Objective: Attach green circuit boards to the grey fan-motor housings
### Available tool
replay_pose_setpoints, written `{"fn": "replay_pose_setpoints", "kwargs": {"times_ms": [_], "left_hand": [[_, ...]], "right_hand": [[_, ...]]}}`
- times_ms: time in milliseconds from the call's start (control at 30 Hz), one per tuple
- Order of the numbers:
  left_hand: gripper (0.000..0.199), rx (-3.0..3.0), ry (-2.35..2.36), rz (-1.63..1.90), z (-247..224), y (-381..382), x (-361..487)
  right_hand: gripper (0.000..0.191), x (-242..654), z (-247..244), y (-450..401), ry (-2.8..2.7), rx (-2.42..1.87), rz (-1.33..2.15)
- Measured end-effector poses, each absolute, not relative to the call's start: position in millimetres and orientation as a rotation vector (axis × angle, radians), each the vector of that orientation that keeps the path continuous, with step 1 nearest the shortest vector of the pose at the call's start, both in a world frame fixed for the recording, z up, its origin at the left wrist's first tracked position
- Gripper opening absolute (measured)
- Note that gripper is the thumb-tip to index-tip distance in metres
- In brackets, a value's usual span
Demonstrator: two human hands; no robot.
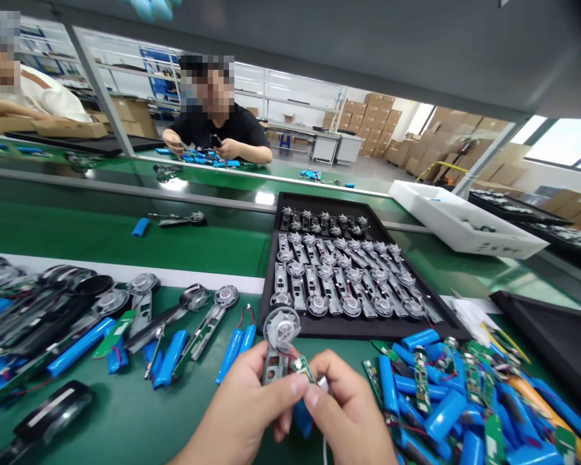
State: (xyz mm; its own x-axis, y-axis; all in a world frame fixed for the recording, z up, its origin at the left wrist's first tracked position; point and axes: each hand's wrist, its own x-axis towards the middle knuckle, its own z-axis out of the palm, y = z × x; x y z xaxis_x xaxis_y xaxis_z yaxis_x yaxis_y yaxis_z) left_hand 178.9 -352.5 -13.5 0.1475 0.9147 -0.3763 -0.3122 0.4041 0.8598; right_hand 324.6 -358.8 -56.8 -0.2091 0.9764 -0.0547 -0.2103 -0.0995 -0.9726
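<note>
Grey fan unit point(283, 330) | round end uppermost | green circuit board point(303, 368) | just beside

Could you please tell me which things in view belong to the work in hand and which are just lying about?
Likely part of the work:
fan unit, in the left hand
circuit board, at the right hand
blue cells
black tray of similar units

Apparently just lying about:
cartons
stool
cabinet

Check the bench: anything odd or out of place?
A blue cylinder and a dark part lie apart from the left-hand pile, beyond the white strip. At right, an orange item lies half buried in the jumbled heap of blue cylinders, odd by colour.
</note>
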Motion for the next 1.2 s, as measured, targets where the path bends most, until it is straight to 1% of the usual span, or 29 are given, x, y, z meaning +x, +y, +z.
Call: {"fn": "replay_pose_setpoints", "kwargs": {"times_ms": [67, 167, 267, 400, 467, 667, 867, 1067, 1200], "left_hand": [[0.037, 0.699, 1.079, 1.070, -11.4, -350.7, 177.8], [0.027, 0.682, 1.074, 1.183, -6.6, -347.0, 174.1], [0.027, 0.639, 1.091, 1.283, -3.0, -343.3, 169.2], [0.025, 0.596, 1.138, 1.353, -2.4, -341.4, 165.8], [0.025, 0.606, 1.131, 1.346, -2.6, -342.3, 166.7], [0.024, 0.629, 1.102, 1.293, -1.0, -344.2, 170.8], [0.024, 0.647, 1.118, 1.316, -3.2, -344.4, 168.2], [0.022, 0.712, 1.135, 1.328, -5.6, -345.3, 167.1], [0.020, 0.737, 1.133, 1.315, -5.8, -343.5, 165.3]], "right_hand": [[0.040, 324.1, -57.6, -358.0, -1.010, -0.967, 1.599], [0.034, 325.4, -56.3, -355.1, -0.922, -0.980, 1.613], [0.033, 324.9, -56.8, -353.9, -0.984, -1.046, 1.592], [0.049, 322.2, -59.4, -356.2, -1.078, -1.056, 1.650], [0.053, 322.4, -59.4, -357.3, -1.126, -1.057, 1.652], [0.058, 324.3, -53.3, -359.3, -1.265, -1.089, 1.556], [0.061, 318.1, -49.6, -364.3, -1.177, -1.150, 1.493], [0.057, 319.0, -55.3, -365.3, -1.205, -1.143, 1.415], [0.050, 320.8, -60.2, -366.4, -1.312, -1.106, 1.378]]}}
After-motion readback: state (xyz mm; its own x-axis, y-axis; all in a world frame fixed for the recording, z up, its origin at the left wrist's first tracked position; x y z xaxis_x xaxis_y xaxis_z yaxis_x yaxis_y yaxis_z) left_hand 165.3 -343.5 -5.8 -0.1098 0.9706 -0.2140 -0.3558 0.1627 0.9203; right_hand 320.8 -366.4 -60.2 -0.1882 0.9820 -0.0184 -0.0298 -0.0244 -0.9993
